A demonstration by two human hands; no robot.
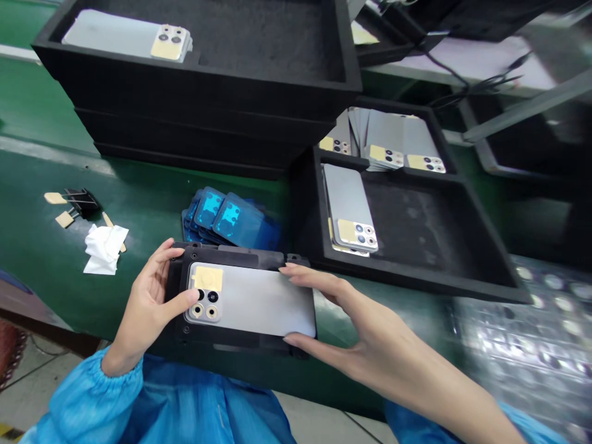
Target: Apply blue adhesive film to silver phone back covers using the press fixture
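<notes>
A silver phone back cover lies face up in a black fixture, its camera end to the left with a yellow sticker above the lens rings. My left hand grips the fixture's left end, thumb resting on the camera area and fingers at the far side. Around the cover's right end curves my right hand, with the thumb at the near edge and the fingertips at the far edge. Just beyond the fixture sits a loose pile of blue film sheets.
Stacked black foam trays rise at the back, one cover on top. A black tray at right holds several more covers. Left are a crumpled white tissue and a black binder clip. A clear plastic tray lies far right.
</notes>
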